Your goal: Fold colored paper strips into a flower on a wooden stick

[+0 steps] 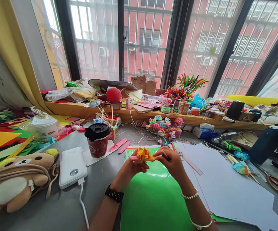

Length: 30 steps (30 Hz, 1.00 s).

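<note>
An orange folded-paper flower (pixel 143 154) with a pink paper piece (pixel 134 158) at its left side is held above a shiny green sheet (pixel 158 195). My left hand (pixel 130 169), with a dotted black watch strap at the wrist, grips the flower from below and the left. At the flower's right edge, my right hand (pixel 171 162) is closed in a pinch on an orange petal tip. A small pale object shows by the right fingers, too little of it to name. Pink paper strips (pixel 124 147) lie on the desk beyond my left hand.
Left of my hands stand a lidded coffee cup (pixel 97 141), a white power bank (pixel 73 167) with its cable, and a plush bear (pixel 16 183). White paper sheets (pixel 230 183) spread at the right. Behind are beaded flowers (pixel 161 126) and a cluttered windowsill (pixel 126 113).
</note>
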Tool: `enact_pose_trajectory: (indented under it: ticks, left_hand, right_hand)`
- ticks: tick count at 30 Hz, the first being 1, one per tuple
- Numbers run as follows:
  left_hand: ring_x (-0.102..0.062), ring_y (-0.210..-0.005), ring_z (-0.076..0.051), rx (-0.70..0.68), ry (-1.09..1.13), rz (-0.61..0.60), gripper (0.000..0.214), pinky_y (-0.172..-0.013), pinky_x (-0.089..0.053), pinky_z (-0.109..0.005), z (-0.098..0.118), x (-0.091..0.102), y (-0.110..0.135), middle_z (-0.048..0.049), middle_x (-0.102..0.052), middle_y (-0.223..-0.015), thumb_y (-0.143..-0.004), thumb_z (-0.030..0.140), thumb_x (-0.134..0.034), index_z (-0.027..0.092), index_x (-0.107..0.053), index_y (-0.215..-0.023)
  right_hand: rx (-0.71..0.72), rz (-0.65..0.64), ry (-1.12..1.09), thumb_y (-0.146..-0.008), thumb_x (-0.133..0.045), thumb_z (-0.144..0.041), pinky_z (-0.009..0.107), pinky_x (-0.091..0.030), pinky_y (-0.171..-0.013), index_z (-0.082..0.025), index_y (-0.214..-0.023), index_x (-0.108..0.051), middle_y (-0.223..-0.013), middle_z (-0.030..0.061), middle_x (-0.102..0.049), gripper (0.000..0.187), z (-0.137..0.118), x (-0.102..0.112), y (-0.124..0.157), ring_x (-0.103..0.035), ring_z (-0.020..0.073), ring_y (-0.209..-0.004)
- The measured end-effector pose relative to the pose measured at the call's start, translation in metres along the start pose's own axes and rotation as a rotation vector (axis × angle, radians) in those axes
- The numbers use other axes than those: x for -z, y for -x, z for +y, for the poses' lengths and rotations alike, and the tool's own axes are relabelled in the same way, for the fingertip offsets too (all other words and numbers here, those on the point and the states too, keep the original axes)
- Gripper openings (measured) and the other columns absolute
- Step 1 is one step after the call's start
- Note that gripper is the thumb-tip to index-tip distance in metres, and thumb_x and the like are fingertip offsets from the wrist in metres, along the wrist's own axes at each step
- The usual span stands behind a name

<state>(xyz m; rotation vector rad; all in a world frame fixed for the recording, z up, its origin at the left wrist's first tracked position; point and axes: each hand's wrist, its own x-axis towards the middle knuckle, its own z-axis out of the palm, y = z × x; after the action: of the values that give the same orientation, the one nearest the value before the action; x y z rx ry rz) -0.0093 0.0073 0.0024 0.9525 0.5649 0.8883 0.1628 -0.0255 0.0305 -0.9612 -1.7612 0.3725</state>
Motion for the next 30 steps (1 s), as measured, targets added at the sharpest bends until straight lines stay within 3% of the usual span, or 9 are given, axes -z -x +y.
enact_pose_trajectory:
  ticks: [5, 14, 17, 19, 22, 25, 28, 30]
  left_hand:
    - [-0.051, -0.043, -0.009, 0.092, 0.011, -0.021, 0.042, -0.050, -0.038, -0.022, -0.004, -0.001, 0.000, -0.0032, -0.061, -0.051, -0.070, 0.055, -0.048, 0.014, -0.060, -0.075]
    - [-0.057, -0.048, -0.012, 0.107, -0.023, -0.045, 0.052, -0.054, -0.041, -0.024, -0.005, 0.003, -0.002, -0.0058, -0.065, -0.057, -0.074, 0.060, -0.037, 0.014, -0.062, -0.076]
    - [-0.059, -0.051, -0.014, 0.069, -0.042, -0.005, 0.057, -0.058, -0.042, -0.026, -0.002, 0.000, -0.002, -0.0063, -0.066, -0.058, -0.074, 0.063, -0.034, 0.014, -0.060, -0.086]
    - [-0.060, -0.054, -0.015, 0.019, -0.110, 0.093, 0.060, -0.061, -0.044, -0.027, 0.000, -0.001, -0.002, -0.0062, -0.067, -0.063, -0.074, 0.064, -0.031, 0.014, -0.058, -0.094]
    - [-0.062, -0.065, -0.018, -0.159, -0.325, 0.339, 0.057, -0.067, -0.045, -0.031, 0.000, -0.002, -0.002, -0.0073, -0.066, -0.080, -0.076, 0.061, -0.033, 0.015, -0.053, -0.103]
    - [-0.057, -0.088, -0.021, -0.537, -0.685, 0.538, 0.041, -0.075, -0.044, -0.034, -0.004, -0.004, 0.000, -0.0087, -0.061, -0.100, -0.076, 0.048, -0.047, 0.018, -0.054, -0.103]
    - [-0.053, -0.093, -0.021, -0.962, -1.075, 0.592, 0.021, -0.082, -0.040, -0.035, -0.008, -0.008, 0.004, -0.0060, -0.059, -0.095, -0.073, 0.032, -0.058, 0.021, -0.060, -0.091]
    - [-0.054, -0.085, -0.018, -1.113, -1.266, 0.558, 0.012, -0.080, -0.040, -0.034, -0.010, -0.011, 0.005, -0.0037, -0.059, -0.085, -0.073, 0.025, -0.060, 0.023, -0.062, -0.085]
  right_hand:
    - [0.004, 0.061, 0.085, -0.079, -0.052, -0.038, 0.024, -0.040, -0.056, -0.017, -0.064, -0.062, -0.062, 0.0019, -0.058, 0.028, 0.001, -0.002, 0.001, -0.053, 0.0135, -0.060]
    - [0.006, 0.173, 0.239, -0.083, -0.045, -0.040, 0.021, -0.033, -0.048, -0.017, -0.059, -0.055, -0.053, -0.0023, -0.046, 0.035, 0.000, -0.007, 0.001, -0.041, 0.0103, -0.050]
    - [-0.014, 0.240, 0.292, -0.082, -0.045, -0.041, 0.021, -0.031, -0.046, -0.017, -0.059, -0.054, -0.051, -0.0033, -0.044, 0.035, 0.001, -0.008, 0.001, -0.039, 0.0098, -0.048]
    - [-0.042, 0.281, 0.321, -0.082, -0.045, -0.042, 0.021, -0.030, -0.045, -0.016, -0.060, -0.055, -0.051, -0.0034, -0.044, 0.035, 0.003, -0.008, 0.001, -0.039, 0.0098, -0.047]
    - [-0.061, 0.326, 0.365, -0.083, -0.044, -0.041, 0.021, -0.031, -0.046, -0.016, -0.061, -0.054, -0.053, -0.0022, -0.047, 0.035, 0.005, -0.009, 0.002, -0.041, 0.0102, -0.047]
    - [-0.037, 0.336, 0.396, -0.083, -0.044, -0.040, 0.022, -0.033, -0.048, -0.016, -0.063, -0.055, -0.055, -0.0004, -0.051, 0.034, 0.006, -0.012, 0.003, -0.045, 0.0113, -0.049]
    - [-0.017, 0.309, 0.388, -0.084, -0.044, -0.037, 0.023, -0.035, -0.050, -0.016, -0.068, -0.058, -0.059, 0.0015, -0.056, 0.030, 0.004, -0.015, 0.004, -0.049, 0.0123, -0.052]
    - [-0.013, 0.285, 0.369, -0.085, -0.044, -0.036, 0.023, -0.037, -0.052, -0.016, -0.069, -0.059, -0.062, 0.0024, -0.058, 0.029, 0.002, -0.018, 0.004, -0.050, 0.0126, -0.054]
